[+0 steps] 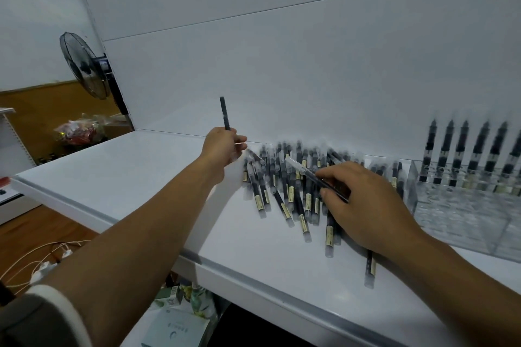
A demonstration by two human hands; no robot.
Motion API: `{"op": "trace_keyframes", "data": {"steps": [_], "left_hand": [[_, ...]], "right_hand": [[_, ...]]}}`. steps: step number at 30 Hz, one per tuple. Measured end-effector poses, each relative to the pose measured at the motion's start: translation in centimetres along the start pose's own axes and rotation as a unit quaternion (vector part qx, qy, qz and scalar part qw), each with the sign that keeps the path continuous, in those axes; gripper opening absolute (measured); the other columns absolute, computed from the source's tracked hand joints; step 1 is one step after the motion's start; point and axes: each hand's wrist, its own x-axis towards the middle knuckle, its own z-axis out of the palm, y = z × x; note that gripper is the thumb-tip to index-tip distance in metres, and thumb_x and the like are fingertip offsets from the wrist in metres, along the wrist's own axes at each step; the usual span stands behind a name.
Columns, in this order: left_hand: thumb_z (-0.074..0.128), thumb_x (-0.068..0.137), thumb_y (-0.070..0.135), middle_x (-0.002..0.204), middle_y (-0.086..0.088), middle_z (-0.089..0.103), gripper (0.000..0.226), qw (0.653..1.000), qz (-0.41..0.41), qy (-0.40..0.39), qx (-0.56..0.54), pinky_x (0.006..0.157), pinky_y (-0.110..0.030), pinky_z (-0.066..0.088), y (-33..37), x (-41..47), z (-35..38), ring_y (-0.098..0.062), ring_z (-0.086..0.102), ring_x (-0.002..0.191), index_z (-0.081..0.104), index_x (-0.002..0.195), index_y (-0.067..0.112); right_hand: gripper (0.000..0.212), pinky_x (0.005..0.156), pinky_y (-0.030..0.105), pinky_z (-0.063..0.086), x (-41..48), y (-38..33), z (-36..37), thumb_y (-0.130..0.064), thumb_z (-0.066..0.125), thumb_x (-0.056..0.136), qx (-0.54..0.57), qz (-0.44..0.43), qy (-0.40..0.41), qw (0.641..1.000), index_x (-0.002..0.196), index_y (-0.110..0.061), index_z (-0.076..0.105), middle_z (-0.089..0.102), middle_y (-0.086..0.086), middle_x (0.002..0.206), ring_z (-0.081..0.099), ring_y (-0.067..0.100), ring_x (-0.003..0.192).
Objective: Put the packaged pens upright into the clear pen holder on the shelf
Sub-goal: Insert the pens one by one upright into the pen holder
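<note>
Black packaged pens [287, 186], cream labels [329, 234] unreadable, left hand [222, 146] gripping one upright, right hand [363, 200] pinching another

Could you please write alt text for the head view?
The left hand holds one pen upright; the right hand pinches another pen over a pile of packaged pens on a shelf. The clear pen holder at right holds upright pens.

Soft, cool, even light fills the scene, perhaps from overhead; shadows on the shelf [112, 172] are faint. Motion blur smears the pens [282, 186] and the holder [465, 214] at right. Wide-angle distortion bends the shelf edge and the wall [253, 65] seams.
</note>
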Motion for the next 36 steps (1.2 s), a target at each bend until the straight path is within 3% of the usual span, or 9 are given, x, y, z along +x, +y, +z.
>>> {"op": "trace_keyframes", "data": {"steps": [3,5,10,15,20,25,30,33,36], "left_hand": [[0.043,0.096,0.011,0.093,-0.008,0.061,0.012,0.982,0.028,-0.006,0.185,0.064,-0.026,0.041,-0.4,-1.4,-1.7,-0.016,0.049,0.068,0.049,0.107,0.01],[0.054,0.094,0.022,0.092,-0.007,0.062,0.013,0.957,0.026,-0.044,0.286,0.067,-0.03,0.04,-0.9,-2.8,-2.8,-0.016,0.047,0.07,0.05,0.101,0.012],[0.073,0.073,0.058,0.089,-0.006,0.066,0.052,0.927,0.026,-0.111,0.357,0.067,-0.033,0.036,-1.7,-6.8,-3.5,-0.017,0.045,0.068,0.046,0.09,0.017],[0.074,0.075,0.053,0.086,-0.001,0.058,0.048,0.889,0.069,-0.097,0.442,0.06,-0.03,0.036,-2.1,-8.9,-2.0,-0.015,0.05,0.072,0.044,0.091,0.02],[0.072,0.08,0.041,0.094,-0.006,0.062,0.039,0.892,0.078,-0.093,0.435,0.065,-0.031,0.043,-2.2,-9.3,-1.4,-0.021,0.058,0.08,0.044,0.095,0.019],[0.069,0.078,0.023,0.093,-0.008,0.062,0.036,0.884,0.084,-0.094,0.45,0.06,-0.031,0.039,-1.4,-10.0,-0.3,-0.025,0.06,0.088,0.047,0.103,0.01],[0.065,0.078,0.008,0.058,-0.007,0.045,0.019,0.934,0.028,-0.118,0.336,0.049,-0.024,0.027,-1.3,-10.2,-0.2,-0.018,0.039,0.05,0.047,0.074,0.006],[0.063,0.084,0.005,0.064,-0.006,0.044,0.025,0.958,0.026,-0.119,0.26,0.051,-0.025,0.027,-1.3,-11.1,-0.6,-0.016,0.036,0.053,0.043,0.071,0.012],[0.066,0.086,0.01,0.081,-0.005,0.05,0.016,0.971,0.057,-0.131,0.194,0.057,-0.026,0.033,-1.2,-11.9,-0.7,-0.015,0.043,0.067,0.05,0.089,0.013]], "right_hand": [[0.026,0.083,0.025,0.041,0.0,0.0,0.0,-0.026,0.057,0.095,0.007,0.001,0.006,1.0,0.12,-0.03,0.062,0.055,-0.016,0.102,0.05,0.007,0.092],[0.023,0.081,0.025,0.041,0.1,0.0,0.1,-0.027,0.057,0.095,0.006,0.003,0.006,1.0,0.117,-0.031,0.063,0.054,-0.017,0.1,0.05,0.007,0.092],[0.022,0.077,0.025,0.037,0.0,-0.4,-0.1,-0.027,0.057,0.095,0.015,0.002,0.002,1.0,0.116,-0.03,0.063,0.05,-0.021,0.094,0.049,0.006,0.088],[0.023,0.077,0.024,0.038,-0.5,-1.0,-0.8,-0.028,0.058,0.095,0.023,-0.008,0.004,1.0,0.118,-0.029,0.064,0.05,-0.022,0.094,0.051,0.006,0.089],[0.025,0.083,0.027,0.043,-1.0,-2.0,-1.8,-0.027,0.056,0.096,-0.022,-0.038,-0.022,0.999,0.12,-0.028,0.063,0.052,-0.017,0.1,0.05,0.006,0.091],[0.023,0.086,0.032,0.047,-2.0,-2.2,-1.9,-0.028,0.059,0.095,-0.005,-0.002,-0.014,1.0,0.118,-0.029,0.065,0.059,-0.015,0.1,0.055,0.009,0.093],[0.023,0.09,0.033,0.047,-3.4,-2.4,-2.6,-0.027,0.061,0.094,0.02,0.013,0.003,1.0,0.116,-0.028,0.067,0.065,-0.011,0.107,0.056,0.01,0.097],[0.022,0.085,0.034,0.05,-4.1,-2.6,-3.7,-0.026,0.062,0.093,0.034,0.026,0.014,0.999,0.115,-0.027,0.067,0.064,-0.011,0.099,0.06,0.012,0.092],[0.017,0.074,0.028,0.051,-4.8,-2.6,-4.8,-0.024,0.062,0.093,0.061,0.041,0.034,0.997,0.109,-0.028,0.067,0.064,-0.015,0.086,0.062,0.006,0.076]]}}
